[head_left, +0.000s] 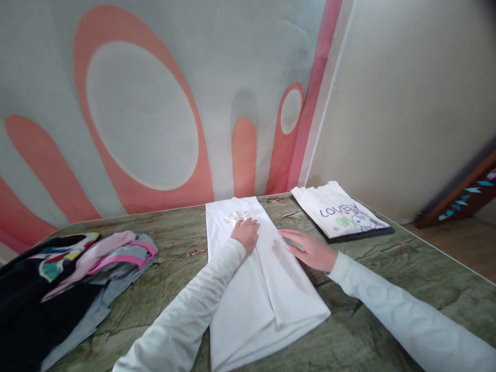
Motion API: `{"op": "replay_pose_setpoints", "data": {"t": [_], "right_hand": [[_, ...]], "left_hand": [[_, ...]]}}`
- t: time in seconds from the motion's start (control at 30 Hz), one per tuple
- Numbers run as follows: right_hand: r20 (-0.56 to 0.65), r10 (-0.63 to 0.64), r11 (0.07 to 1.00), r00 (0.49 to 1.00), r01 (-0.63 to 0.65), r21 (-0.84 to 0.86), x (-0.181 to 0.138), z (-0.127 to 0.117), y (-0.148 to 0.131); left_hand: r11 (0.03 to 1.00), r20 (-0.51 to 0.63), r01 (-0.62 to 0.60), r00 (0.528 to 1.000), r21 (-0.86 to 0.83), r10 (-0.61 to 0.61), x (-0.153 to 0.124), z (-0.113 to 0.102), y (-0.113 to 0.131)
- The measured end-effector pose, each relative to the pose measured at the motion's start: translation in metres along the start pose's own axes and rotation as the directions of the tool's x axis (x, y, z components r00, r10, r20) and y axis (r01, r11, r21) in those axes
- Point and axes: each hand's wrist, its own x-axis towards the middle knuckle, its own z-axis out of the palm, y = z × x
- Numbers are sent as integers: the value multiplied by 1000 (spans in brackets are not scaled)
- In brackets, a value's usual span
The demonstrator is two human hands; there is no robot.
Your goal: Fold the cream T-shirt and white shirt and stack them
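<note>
A white garment (244,305) lies lengthwise on the table, its sides folded inward so that the layers overlap along the middle. Near its far end, my left hand (246,235) rests on the cloth with fingers laid out, just below a shiny, crumpled-looking patch (238,216) whose kind I cannot make out. My right hand (310,250) is at the garment's right edge, fingers stretched toward the left and their tips at the fabric. Neither hand visibly grips anything.
On the left sits a loose heap of clothes (77,274) in black, pink and grey. At the back right is a folded stack topped by a white shirt (341,212) lettered "LOVELY", with dark cloth under it. A wall with pink shapes borders the wood-patterned tabletop (170,253).
</note>
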Motion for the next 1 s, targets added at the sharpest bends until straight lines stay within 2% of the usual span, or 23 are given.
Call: {"op": "replay_pose_setpoints", "data": {"t": [0.13,0.3,0.47,0.63,0.73,0.83,0.93,1.0], "right_hand": [[86,-10,986,996,24,-162,25,21,40],[221,18,952,975,51,-302,28,30,40],[273,-31,941,962,120,-316,-9,17,23],[313,-140,953,939,214,-216,-64,8,-1],[293,-206,959,934,252,-130,-92,1,-18],[221,-294,950,930,309,-37,-106,-11,-30],[114,-369,930,923,367,36,-97,-21,-33],[75,-349,937,934,349,22,-74,-22,-28]], "left_hand": [[998,-7,14,1000,64,-14,-3,1,3],[995,7,55,998,88,-56,-5,-1,5],[995,41,64,997,75,-67,-6,0,4],[996,38,63,997,66,-66,-5,3,2],[996,49,67,996,63,-70,-5,3,2],[996,52,71,996,53,-74,-6,2,1],[995,23,89,996,51,-90,-7,1,-2],[993,-1,107,994,56,-107,-8,1,-5]]}}
